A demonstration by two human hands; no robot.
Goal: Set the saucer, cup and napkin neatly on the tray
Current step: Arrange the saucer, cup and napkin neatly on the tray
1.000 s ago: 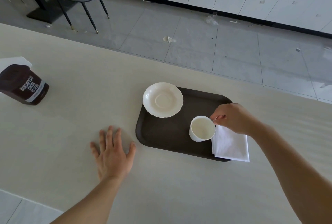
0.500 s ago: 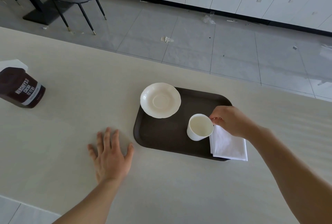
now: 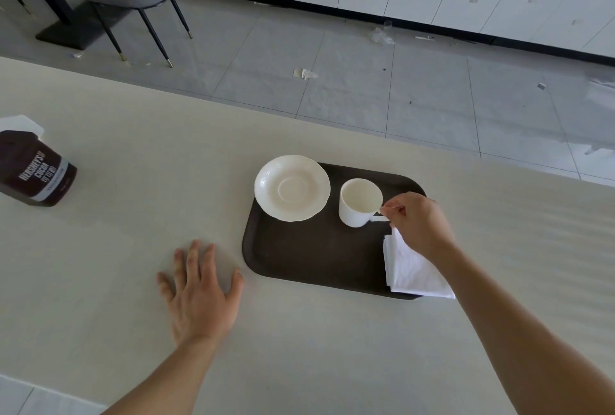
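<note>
Cup (image 3: 360, 203) is sitting upright and empty on the dark brown tray (image 3: 316, 258), toward the tray's far side, handle pointing to 3 o'clock. Right hand (image 3: 417, 224) is pinching that handle between thumb and fingertips (image 3: 387, 210), the other fingers curled in; whether the cup's base is touching the tray or just clear of it, cannot tell.

Saucer (image 3: 292, 187) is lying at the tray's 10 o'clock corner, its scalloped rim overhanging the tray's far-left edge. Cup is standing just beside it at the saucer's 3 o'clock, a narrow gap between them, not touching.

Folded white napkin (image 3: 414, 271) is lying at the tray's 4 o'clock corner, its near-right corner poking out past the tray rim onto the table. The right wrist is passing over the napkin's far end and hiding part of it.

Left hand (image 3: 199, 294) is resting flat on the pale table (image 3: 133, 248), palm down, fingers spread wide, holding nothing, thumb just beside the tray's near-left corner at 8 o'clock.

Hershey's cocoa container (image 3: 35, 173) is lying on its side well apart from the tray, out at 9 o'clock near the table's left edge.
</note>
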